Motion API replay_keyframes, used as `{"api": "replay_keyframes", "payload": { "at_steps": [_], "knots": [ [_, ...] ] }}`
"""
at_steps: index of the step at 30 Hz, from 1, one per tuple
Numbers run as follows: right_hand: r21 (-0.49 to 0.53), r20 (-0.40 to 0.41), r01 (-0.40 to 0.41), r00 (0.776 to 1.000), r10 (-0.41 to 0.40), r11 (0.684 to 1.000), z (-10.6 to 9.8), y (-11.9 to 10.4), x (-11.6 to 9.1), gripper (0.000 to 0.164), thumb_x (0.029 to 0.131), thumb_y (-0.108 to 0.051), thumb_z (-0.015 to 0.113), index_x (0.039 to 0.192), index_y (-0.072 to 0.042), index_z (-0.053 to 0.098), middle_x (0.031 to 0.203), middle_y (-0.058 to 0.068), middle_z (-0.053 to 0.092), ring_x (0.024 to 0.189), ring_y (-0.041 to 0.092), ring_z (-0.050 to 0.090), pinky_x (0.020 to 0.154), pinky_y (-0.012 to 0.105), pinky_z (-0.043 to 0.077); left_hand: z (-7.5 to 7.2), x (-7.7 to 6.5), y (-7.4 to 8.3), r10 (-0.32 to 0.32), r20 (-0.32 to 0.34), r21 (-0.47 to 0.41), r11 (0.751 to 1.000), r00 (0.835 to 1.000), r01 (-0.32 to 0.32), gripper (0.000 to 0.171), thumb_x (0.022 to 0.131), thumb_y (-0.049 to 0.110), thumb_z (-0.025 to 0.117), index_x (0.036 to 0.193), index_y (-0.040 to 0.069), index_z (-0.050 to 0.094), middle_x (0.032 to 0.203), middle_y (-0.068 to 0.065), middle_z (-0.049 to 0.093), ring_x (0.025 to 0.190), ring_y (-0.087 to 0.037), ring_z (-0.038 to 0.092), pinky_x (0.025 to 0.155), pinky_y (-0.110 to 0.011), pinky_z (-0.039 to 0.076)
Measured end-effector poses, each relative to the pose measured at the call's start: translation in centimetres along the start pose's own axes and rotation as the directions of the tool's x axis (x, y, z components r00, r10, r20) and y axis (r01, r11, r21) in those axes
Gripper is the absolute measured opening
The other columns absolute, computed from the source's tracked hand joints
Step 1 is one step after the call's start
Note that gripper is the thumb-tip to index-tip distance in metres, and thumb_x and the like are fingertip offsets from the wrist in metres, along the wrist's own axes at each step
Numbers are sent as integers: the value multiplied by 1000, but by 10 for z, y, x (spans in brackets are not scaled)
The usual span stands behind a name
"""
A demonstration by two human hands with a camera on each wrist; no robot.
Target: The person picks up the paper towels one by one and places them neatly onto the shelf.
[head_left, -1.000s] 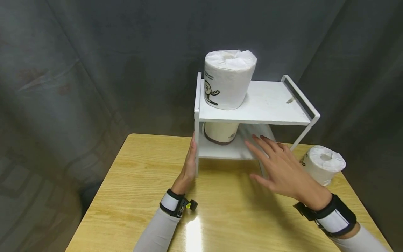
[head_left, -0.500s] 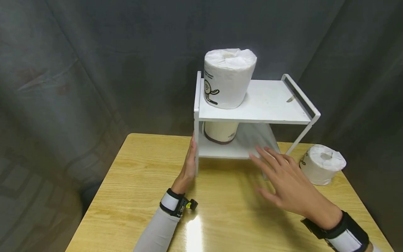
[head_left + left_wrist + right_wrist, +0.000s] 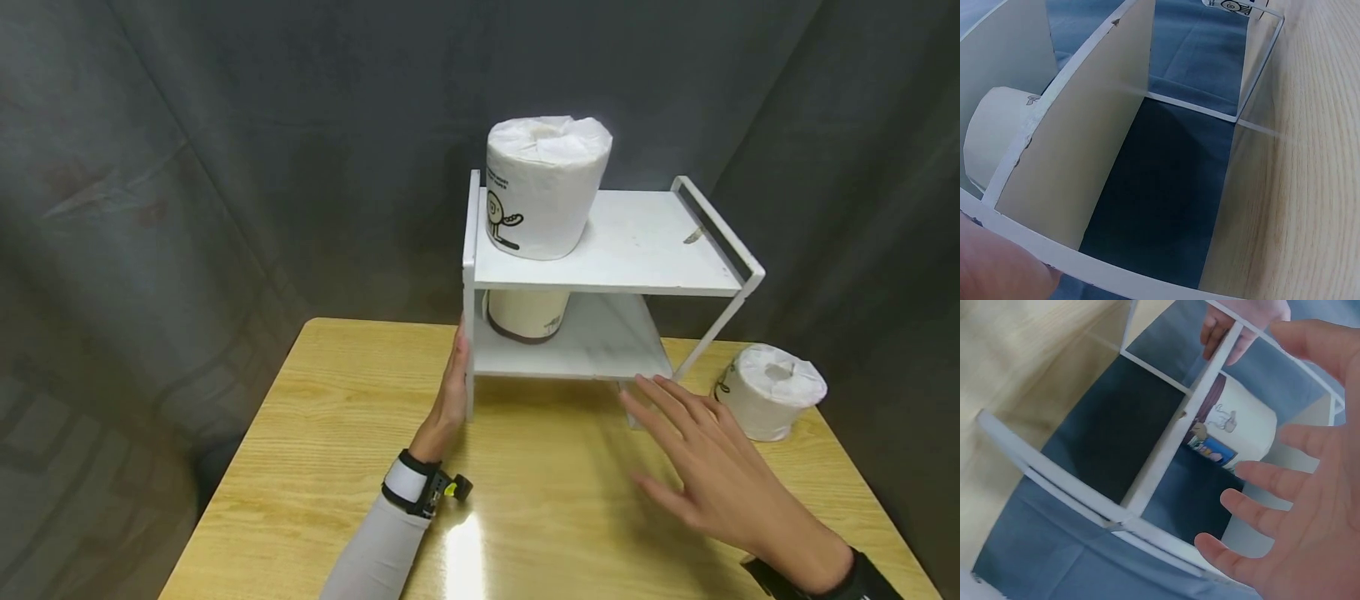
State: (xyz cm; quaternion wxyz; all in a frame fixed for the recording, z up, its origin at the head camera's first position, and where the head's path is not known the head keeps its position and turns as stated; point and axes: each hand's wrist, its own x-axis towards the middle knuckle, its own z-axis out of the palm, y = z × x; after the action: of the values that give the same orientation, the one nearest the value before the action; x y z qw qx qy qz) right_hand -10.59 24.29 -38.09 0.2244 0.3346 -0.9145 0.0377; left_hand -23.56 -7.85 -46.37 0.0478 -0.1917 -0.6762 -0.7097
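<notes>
A white two-tier shelf rack (image 3: 592, 358) stands on the table. Flat along its left side, my left hand (image 3: 447, 392) rests with fingers extended against the frame; in the right wrist view, fingers (image 3: 1213, 339) of that hand show beside the lower shelf's end. My right hand (image 3: 708, 462) holds nothing, its fingers spread near the rack's right front corner. On the lower shelf at left sits a cream mug (image 3: 527, 313) with a dark band at its base, its top hidden by the upper shelf. A printed picture shows on the mug (image 3: 1235, 425) in the right wrist view.
A large paper-wrapped toilet roll (image 3: 543, 196) stands on the upper shelf at left. Another wrapped roll (image 3: 772, 392) is on the wooden table (image 3: 337, 417), right of the rack. Dark grey cloth (image 3: 337, 150) hangs behind the table.
My right hand has drawn back from the lower shelf, moving right and toward me, fingers still spread. The left hand stays at the rack's side, and the rack and mug keep their places.
</notes>
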Motion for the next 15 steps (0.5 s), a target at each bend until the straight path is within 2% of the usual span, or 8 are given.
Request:
{"api": "replay_keyframes", "payload": {
  "at_steps": [6,15],
  "knots": [
    [19,-4,-48,999,48,999,0,1,-18,80,105,-70,38,161,-14,47,159,12,50,143,41,46,98,60,38,1,1,0,-1,1,13,1000,1000,1,76,112,57,10,171,11,-4,179,-6,-6,164,-23,-6,131,-54,-3],
    [16,-51,-100,994,100,995,4,7,-46,87,103,-75,39,155,-7,53,148,22,57,137,44,48,95,57,37,-1,1,-1,-12,10,-3,1000,1000,12,80,110,63,10,171,13,-6,179,-7,-8,164,-24,-7,130,-56,-4]
  ]
}}
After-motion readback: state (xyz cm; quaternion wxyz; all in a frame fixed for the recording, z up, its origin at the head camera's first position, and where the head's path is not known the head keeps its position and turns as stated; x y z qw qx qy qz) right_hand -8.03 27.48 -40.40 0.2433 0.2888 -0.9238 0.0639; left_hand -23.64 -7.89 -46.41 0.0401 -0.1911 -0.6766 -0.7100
